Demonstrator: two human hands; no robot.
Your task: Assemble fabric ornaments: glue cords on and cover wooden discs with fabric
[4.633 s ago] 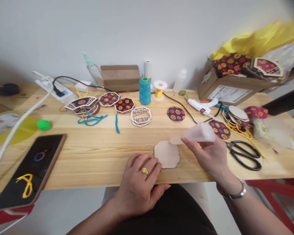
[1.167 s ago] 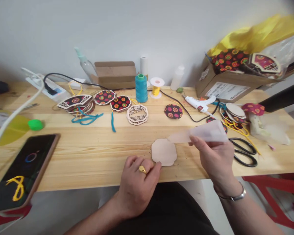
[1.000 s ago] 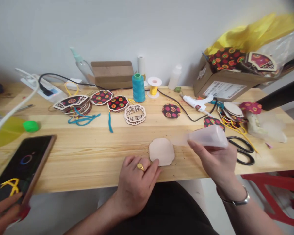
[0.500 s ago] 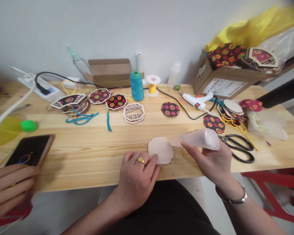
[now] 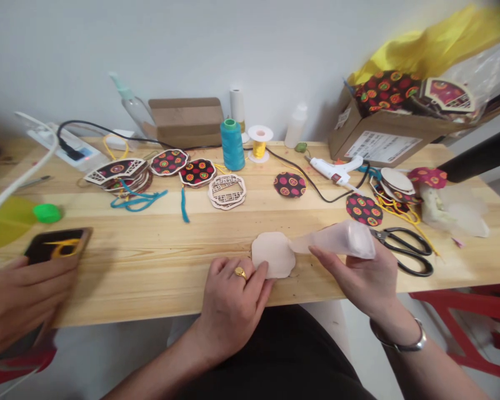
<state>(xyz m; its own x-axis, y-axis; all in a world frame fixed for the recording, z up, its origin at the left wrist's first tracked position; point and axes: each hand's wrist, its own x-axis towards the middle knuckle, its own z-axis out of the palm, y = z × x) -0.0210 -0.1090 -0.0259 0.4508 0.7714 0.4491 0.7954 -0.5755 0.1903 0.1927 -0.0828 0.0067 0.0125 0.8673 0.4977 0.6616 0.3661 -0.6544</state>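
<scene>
My left hand [image 5: 235, 305], with a gold ring, pinches the lower left edge of a pale scalloped wooden piece [image 5: 274, 253] lying near the table's front edge. In my right hand [image 5: 369, 278] is a translucent squeeze bottle [image 5: 337, 240], tilted almost flat with its narrow tip at the right edge of the wooden piece. Black-handled scissors [image 5: 412, 250] lie just right of that hand. Beyond the piece are a patterned fabric round [image 5: 290, 185], a second fabric piece [image 5: 364, 209] and a lattice wooden piece [image 5: 227, 191].
A white glue gun [image 5: 337, 169] with its cord lies behind. Teal thread [image 5: 232, 147] and a yellow thread spool [image 5: 259, 145] stand at the back. A full cardboard box [image 5: 375, 139] is back right. At left, another person's hand [image 5: 29, 300] is on a phone [image 5: 54, 244].
My right hand and the bottle have shifted very slightly right and down. My left hand stays on the wooden piece. The other person's hand has moved up over the phone, whose screen now differs.
</scene>
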